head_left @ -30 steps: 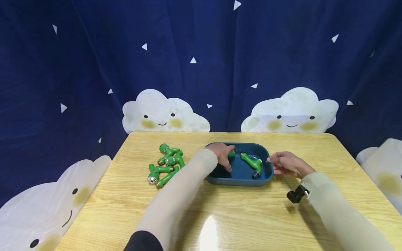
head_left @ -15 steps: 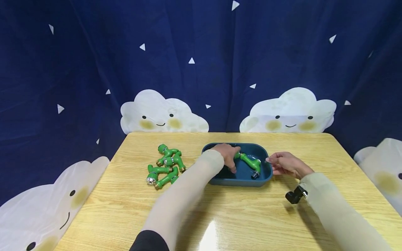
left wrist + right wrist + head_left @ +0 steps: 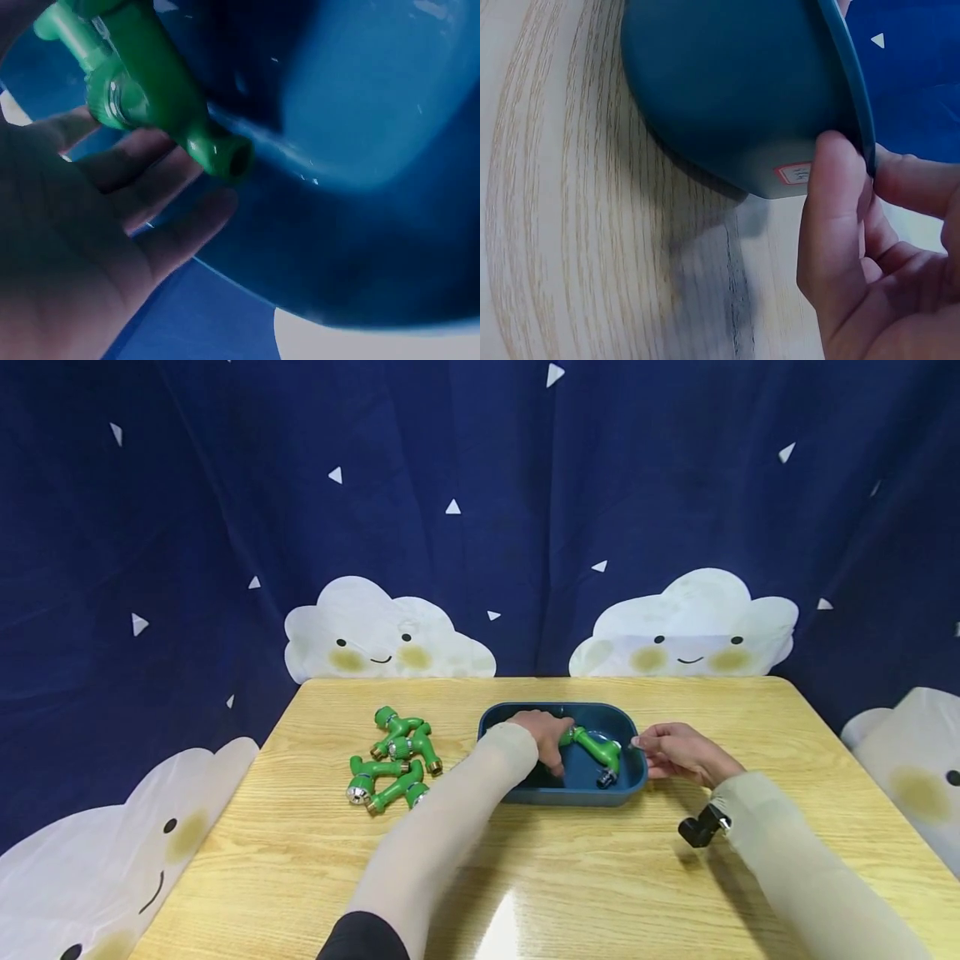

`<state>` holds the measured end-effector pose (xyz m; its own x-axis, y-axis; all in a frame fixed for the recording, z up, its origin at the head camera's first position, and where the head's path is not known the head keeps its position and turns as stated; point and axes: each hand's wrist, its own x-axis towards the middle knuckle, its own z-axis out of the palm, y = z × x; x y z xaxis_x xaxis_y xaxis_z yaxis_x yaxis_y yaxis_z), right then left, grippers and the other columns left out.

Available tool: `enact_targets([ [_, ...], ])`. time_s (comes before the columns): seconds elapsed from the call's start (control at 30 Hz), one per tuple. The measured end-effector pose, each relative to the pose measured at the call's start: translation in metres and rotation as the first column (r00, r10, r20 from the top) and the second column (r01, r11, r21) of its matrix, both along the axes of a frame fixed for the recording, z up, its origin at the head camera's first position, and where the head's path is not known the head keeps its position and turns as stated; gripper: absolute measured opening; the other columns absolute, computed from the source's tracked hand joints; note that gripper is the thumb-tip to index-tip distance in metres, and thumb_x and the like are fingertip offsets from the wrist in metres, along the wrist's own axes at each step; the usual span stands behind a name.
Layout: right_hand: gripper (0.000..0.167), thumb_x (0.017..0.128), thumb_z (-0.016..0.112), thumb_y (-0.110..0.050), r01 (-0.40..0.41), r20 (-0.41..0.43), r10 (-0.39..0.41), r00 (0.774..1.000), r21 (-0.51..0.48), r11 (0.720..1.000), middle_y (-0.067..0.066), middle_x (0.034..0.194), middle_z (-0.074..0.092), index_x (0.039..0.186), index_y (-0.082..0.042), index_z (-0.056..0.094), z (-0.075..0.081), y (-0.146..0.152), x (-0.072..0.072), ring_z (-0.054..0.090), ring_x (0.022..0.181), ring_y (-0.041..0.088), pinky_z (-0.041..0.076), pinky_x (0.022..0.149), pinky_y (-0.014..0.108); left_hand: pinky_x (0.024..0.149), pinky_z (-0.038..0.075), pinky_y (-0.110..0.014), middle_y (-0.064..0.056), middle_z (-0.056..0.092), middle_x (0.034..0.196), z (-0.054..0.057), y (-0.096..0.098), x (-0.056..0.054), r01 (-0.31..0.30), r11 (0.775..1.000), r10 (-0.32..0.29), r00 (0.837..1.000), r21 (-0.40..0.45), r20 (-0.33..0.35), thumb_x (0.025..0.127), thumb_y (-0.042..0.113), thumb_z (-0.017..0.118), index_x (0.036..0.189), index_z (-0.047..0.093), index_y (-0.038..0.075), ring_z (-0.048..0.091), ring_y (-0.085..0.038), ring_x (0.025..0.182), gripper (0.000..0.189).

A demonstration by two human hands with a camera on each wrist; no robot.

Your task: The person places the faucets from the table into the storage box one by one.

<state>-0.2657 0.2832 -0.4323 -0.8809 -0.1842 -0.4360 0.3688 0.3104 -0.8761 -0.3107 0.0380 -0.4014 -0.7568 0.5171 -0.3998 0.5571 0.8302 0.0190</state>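
Note:
In the head view my left hand (image 3: 542,735) reaches into a dark blue plastic bin (image 3: 577,797), thumb and fingers spread. Close up in the left wrist view, its extended fingers touch a green plastic tap (image 3: 161,82); the thumb is mostly out of frame. Right of that hand, another green tap (image 3: 600,748) lies slanted on the bin floor, its dark threaded end toward the front. My right hand (image 3: 682,753) pinches the bin's right rim between thumb and fingers. A small red-edged label (image 3: 795,173) shows on the bin's outer wall in the right wrist view.
Several green taps (image 3: 381,768) with chrome and brass ends lie in a loose group on the wooden table (image 3: 630,877), left of the bin. A dark blue curtain (image 3: 420,460) with white clouds hangs behind the table. A black device sits at the right wrist.
My left hand has shifted right inside the bin, and the tap at its fingertips has moved toward the other tap. The right hand keeps its hold on the rim.

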Motion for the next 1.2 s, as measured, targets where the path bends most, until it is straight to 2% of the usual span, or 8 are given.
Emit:
enact_targets([
  [0.13, 0.02, 0.102, 0.053, -0.016, -0.013, -0.007, 0.013, 1.0, 0.007, 1.0, -0.001, 0.079, 0.066, 0.11, 0.003, 0.053, 0.0, 0.0, 0.0, 0.067, 0.07, 0.007, 0.061, 0.068, 0.025, 0.096, 0.051, -0.032, 0.001, 0.058, 0.142, -0.001, 0.001, 0.002, -0.022, 1.0, 0.022, 1.0, -0.002, 0.009, 0.082, 0.045, 0.078, 0.155, 0.03, 0.033, 0.059, -0.015, 0.116, 0.088],
  [0.37, 0.021, 0.102, 0.053, -0.016, -0.013, -0.01, 0.013, 1.0, 0.01, 1.0, 0.0, 0.08, 0.066, 0.111, 0.004, 0.052, -0.001, 0.002, -0.001, 0.068, 0.072, 0.008, 0.061, 0.069, 0.025, 0.093, 0.052, -0.029, -0.001, 0.06, 0.138, 0.013, 0.002, 0.018, -0.056, 0.998, 0.056, 0.998, 0.003, -0.003, 0.083, 0.039, 0.077, 0.152, 0.035, 0.028, 0.059, -0.015, 0.115, 0.081],
  [0.63, 0.019, 0.103, 0.053, -0.016, -0.012, -0.009, 0.012, 1.0, -0.002, 1.0, -0.001, 0.079, 0.065, 0.109, 0.002, 0.053, -0.001, 0.0, 0.0, 0.067, 0.071, 0.008, 0.061, 0.068, 0.025, 0.081, 0.055, -0.03, -0.001, 0.068, 0.116, 0.013, 0.012, 0.028, -0.125, 0.99, 0.121, 0.991, -0.066, -0.063, 0.087, 0.036, 0.07, 0.151, 0.029, 0.028, 0.06, -0.013, 0.09, 0.076],
  [0.7, 0.019, 0.103, 0.052, -0.016, -0.011, -0.01, 0.011, 1.0, -0.006, 1.0, -0.001, 0.08, 0.065, 0.11, 0.002, 0.053, -0.001, 0.001, 0.0, 0.067, 0.071, 0.007, 0.061, 0.068, 0.025, 0.084, 0.055, -0.032, -0.002, 0.069, 0.115, 0.012, 0.013, 0.028, -0.121, 0.991, 0.117, 0.991, -0.062, -0.069, 0.087, 0.036, 0.07, 0.149, 0.03, 0.027, 0.062, -0.014, 0.092, 0.075],
  [0.83, 0.02, 0.103, 0.051, -0.016, -0.004, -0.01, 0.004, 1.0, 0.0, 1.0, -0.001, 0.08, 0.065, 0.111, 0.003, 0.053, 0.0, 0.001, 0.001, 0.067, 0.071, 0.008, 0.06, 0.068, 0.025, 0.102, 0.05, -0.042, -0.003, 0.067, 0.125, 0.006, 0.014, 0.023, -0.122, 0.991, 0.119, 0.991, -0.052, -0.054, 0.083, 0.046, 0.075, 0.148, 0.03, 0.028, 0.065, -0.018, 0.111, 0.082],
  [0.9, 0.021, 0.103, 0.052, -0.016, -0.007, -0.012, 0.007, 1.0, 0.004, 1.0, 0.0, 0.08, 0.065, 0.111, 0.003, 0.053, 0.0, 0.002, 0.001, 0.067, 0.071, 0.008, 0.06, 0.068, 0.025, 0.105, 0.047, -0.045, -0.001, 0.065, 0.13, 0.002, 0.015, 0.02, -0.132, 0.99, 0.129, 0.99, -0.055, -0.047, 0.079, 0.051, 0.078, 0.147, 0.03, 0.03, 0.063, -0.018, 0.114, 0.086],
  [1.1, 0.022, 0.103, 0.052, -0.017, -0.003, -0.015, 0.003, 1.0, 0.02, 1.0, 0.0, 0.08, 0.064, 0.111, 0.004, 0.053, -0.001, 0.001, 0.001, 0.066, 0.07, 0.007, 0.06, 0.067, 0.024, 0.087, 0.055, -0.032, -0.001, 0.066, 0.126, 0.003, 0.013, 0.019, -0.133, 0.991, 0.133, 0.991, -0.023, -0.013, 0.076, 0.053, 0.08, 0.148, 0.031, 0.03, 0.063, -0.014, 0.103, 0.089],
  [1.2, 0.023, 0.103, 0.052, -0.017, 0.004, -0.018, -0.003, 1.0, 0.019, 1.0, -0.001, 0.079, 0.064, 0.113, 0.004, 0.053, -0.002, 0.0, 0.001, 0.066, 0.069, 0.007, 0.06, 0.067, 0.024, 0.089, 0.055, -0.031, -0.002, 0.064, 0.132, 0.009, 0.009, 0.022, -0.137, 0.99, 0.137, 0.991, -0.021, -0.001, 0.078, 0.056, 0.078, 0.151, 0.029, 0.03, 0.063, -0.015, 0.11, 0.093],
])
